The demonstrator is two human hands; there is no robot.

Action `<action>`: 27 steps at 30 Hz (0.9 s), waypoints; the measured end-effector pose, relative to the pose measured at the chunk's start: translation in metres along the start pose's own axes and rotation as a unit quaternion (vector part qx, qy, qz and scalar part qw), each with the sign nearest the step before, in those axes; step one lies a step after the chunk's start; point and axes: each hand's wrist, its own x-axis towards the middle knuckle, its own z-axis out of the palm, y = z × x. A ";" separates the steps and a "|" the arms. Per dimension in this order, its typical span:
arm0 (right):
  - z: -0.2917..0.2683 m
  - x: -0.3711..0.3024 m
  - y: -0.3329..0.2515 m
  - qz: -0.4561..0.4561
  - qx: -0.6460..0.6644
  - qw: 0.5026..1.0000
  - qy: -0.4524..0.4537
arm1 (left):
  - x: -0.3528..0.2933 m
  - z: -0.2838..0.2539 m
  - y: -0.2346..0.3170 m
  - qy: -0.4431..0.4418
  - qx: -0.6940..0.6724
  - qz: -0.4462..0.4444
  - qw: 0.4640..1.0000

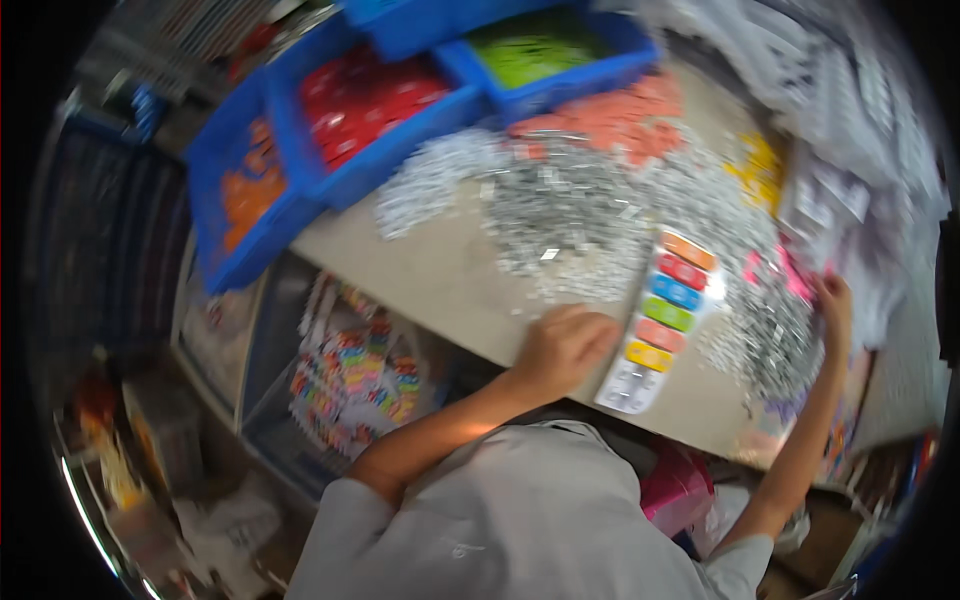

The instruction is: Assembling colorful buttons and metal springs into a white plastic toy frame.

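Observation:
A white card-like strip point(630, 388) lies slanted on the table. Down its length run orange, red, blue, green, salmon and yellow pieces, with a pale, bare-looking section at the near end. Beside its left edge is my left hand point(565, 350), fingers curled together; anything in them is hidden. Far to the right, my right hand point(835, 300) reaches to a small group of bright pink pieces point(795, 275), its fingertips drawn together at their edge. Blur hides what they pinch. A heap of silvery pieces point(775, 340) lies just left of that hand.
Blue bins point(400, 125) with orange, red and green pieces stand at the back left. Silver-grey point(560, 200), salmon point(625, 115) and yellow point(757, 172) heaps spread across the table point(400, 285). Plastic bags point(850, 110) crowd the right. Below left sits a bag of colourful strips point(350, 370).

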 end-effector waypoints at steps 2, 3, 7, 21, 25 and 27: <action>-0.009 0.008 0.024 -0.034 0.042 0.999 0.001 | -0.003 0.004 -0.002 0.006 0.008 -0.001 1.000; -0.018 0.012 0.046 -0.079 0.075 0.994 0.014 | -0.002 0.006 -0.002 0.016 0.001 0.005 1.000; -0.105 0.039 0.149 -0.095 0.000 0.986 0.136 | 0.003 0.007 0.001 0.031 -0.039 0.023 0.998; 0.058 -0.269 -0.150 -0.264 -0.091 0.949 0.143 | -0.005 -0.010 0.019 0.046 -0.127 -0.066 0.989; 0.084 -0.273 -0.134 -0.198 0.022 0.961 0.193 | 0.006 -0.058 0.082 -0.107 -0.659 -0.135 0.732; 0.104 -0.268 -0.116 -0.146 0.068 0.966 0.202 | 0.010 -0.085 0.107 -0.214 -0.760 -0.070 0.610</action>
